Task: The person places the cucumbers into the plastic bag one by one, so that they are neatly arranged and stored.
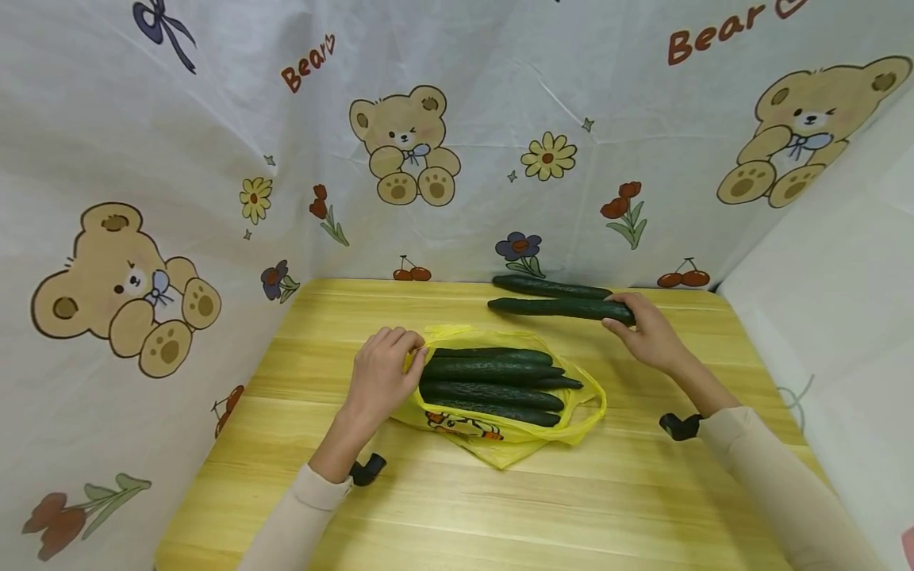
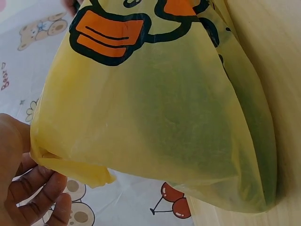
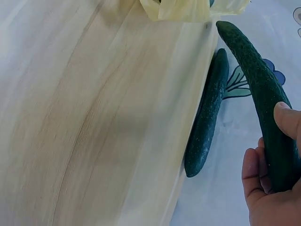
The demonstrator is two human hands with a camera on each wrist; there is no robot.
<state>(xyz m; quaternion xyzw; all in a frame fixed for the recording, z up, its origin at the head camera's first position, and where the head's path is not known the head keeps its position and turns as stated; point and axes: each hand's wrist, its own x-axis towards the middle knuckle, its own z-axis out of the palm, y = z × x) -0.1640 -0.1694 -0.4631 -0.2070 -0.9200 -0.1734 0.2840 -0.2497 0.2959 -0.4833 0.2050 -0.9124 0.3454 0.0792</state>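
A yellow plastic bag [image 1: 503, 454] lies on its side with its mouth spread towards the right. Several dark green cucumbers [image 1: 493, 369] lie lengthwise inside it. My left hand [image 1: 383, 373] pinches the bag's edge at its left end; in the left wrist view the fingers [image 2: 35, 181] curl at the gathered yellow film. To the right of the bag, my right hand [image 1: 650, 337] grips one cucumber [image 1: 550, 308] by its right end, thumb on one side and fingers on the other. Behind it, a loose cucumber [image 1: 543, 286] lies at the table's back edge.
The wood-grain table [image 1: 564, 507] meets a white cloth wall [image 1: 485, 103] printed with bears and flowers at the back and left. A plain white wall [image 1: 835, 333] stands on the right. Black straps [image 1: 680, 427] sit at both wrists.
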